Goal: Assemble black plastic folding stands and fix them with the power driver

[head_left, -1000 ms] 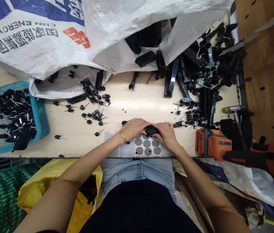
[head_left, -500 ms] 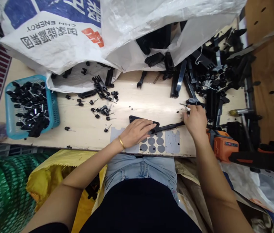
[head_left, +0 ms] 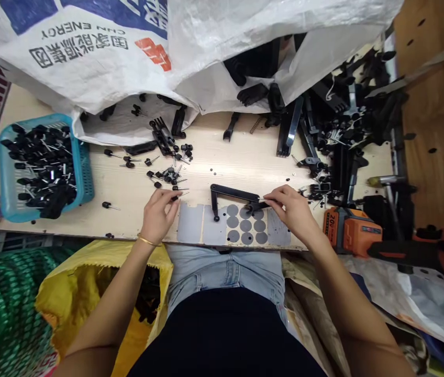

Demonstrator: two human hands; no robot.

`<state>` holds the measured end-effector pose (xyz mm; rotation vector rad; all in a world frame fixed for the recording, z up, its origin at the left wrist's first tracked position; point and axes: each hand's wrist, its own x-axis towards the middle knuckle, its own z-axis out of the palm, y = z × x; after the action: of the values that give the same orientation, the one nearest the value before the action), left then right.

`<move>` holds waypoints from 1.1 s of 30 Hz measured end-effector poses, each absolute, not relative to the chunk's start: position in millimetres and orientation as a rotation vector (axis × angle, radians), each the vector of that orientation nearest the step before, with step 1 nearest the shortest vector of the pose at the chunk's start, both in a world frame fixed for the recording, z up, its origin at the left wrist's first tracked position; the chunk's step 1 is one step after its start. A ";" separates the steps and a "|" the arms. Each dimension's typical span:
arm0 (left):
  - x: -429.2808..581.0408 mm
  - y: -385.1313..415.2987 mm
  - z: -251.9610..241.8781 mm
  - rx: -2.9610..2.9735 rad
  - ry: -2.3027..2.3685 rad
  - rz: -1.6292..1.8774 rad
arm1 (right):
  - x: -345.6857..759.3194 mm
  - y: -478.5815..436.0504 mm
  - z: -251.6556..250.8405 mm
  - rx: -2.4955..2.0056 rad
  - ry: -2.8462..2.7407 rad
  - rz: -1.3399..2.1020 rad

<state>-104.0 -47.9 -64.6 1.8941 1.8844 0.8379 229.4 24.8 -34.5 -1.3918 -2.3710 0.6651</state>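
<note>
My left hand (head_left: 156, 215) is closed in a pinch on a black-headed screw (head_left: 183, 194), its thin metal shank pointing right. Between the thumb and fingers of my right hand (head_left: 291, 210) is a thin metal pin (head_left: 262, 199), whose far end my fingers hide. The pin's tip is at the right end of a black plastic bracket (head_left: 233, 193), which lies on the table with a short leg bent toward me at each end. Grey patches with round discs (head_left: 245, 225) lie under and in front of the bracket. Loose black-headed screws (head_left: 170, 175) lie just beyond my left hand.
A blue basket (head_left: 86, 175) full of black-headed screws stands at the left. A white woven sack (head_left: 202, 57) spreads along the back. Black parts (head_left: 340, 173) are heaped at the right, near an orange battery tool (head_left: 357, 231) and a hammer (head_left: 389, 180). A yellow sack (head_left: 76, 275) hangs below the edge.
My left hand has left the black bracket, moved left and now pinches a screw. My right hand has come left from the parts heap to the bracket's right end. The bracket now shows both legs.
</note>
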 end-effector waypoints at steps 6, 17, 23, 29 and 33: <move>-76.2 -5.8 -41.1 2.159 1.674 0.822 | 212.7 25.6 -29.7 -1.389 -2.688 0.350; -65.8 19.4 -37.8 2.379 1.586 0.386 | 185.5 30.7 -3.6 -1.363 -2.963 0.195; -53.2 21.2 -30.8 2.470 1.553 0.215 | 188.8 28.1 -16.2 -1.306 -2.824 0.291; -54.2 18.6 -33.2 2.392 1.467 0.412 | 196.6 16.1 -57.2 -1.308 -2.415 0.286; -51.5 18.0 -42.2 2.381 1.430 0.474 | 204.8 10.1 -80.0 -0.985 -2.274 0.147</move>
<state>-51.5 18.0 -42.2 2.3813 1.4301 0.4737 204.8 10.1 -80.0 -0.9853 -2.2738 0.1466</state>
